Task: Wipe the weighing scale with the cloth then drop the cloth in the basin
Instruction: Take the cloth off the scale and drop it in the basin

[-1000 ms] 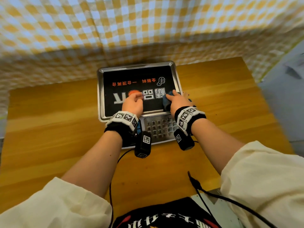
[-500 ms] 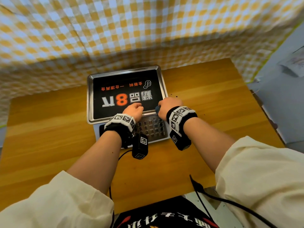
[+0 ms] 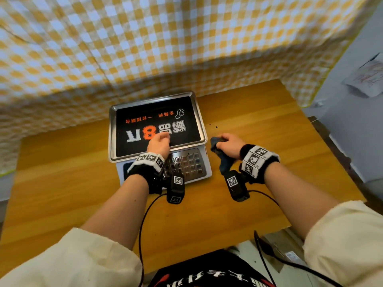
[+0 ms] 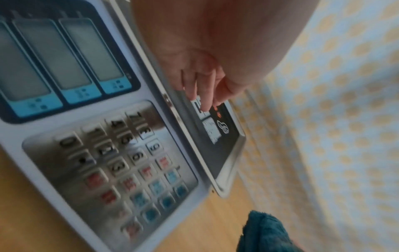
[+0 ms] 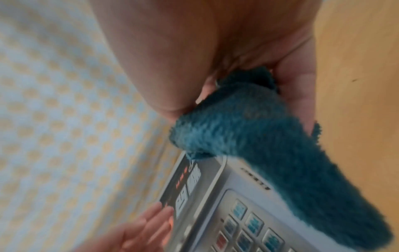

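Right hand (image 3: 229, 146) grips the cloth (image 3: 222, 160), fingers curled, beside the weighing scale (image 3: 157, 129). Left hand (image 3: 158, 144) rests on the scale, fingers relaxed.

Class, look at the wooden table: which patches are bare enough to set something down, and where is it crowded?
Free: the table left of the weighing scale, up to the checked curtain; also the near strip between the forearms. Crowded: right of the scale, where the right hand holds the cloth, and the platter under the left hand.
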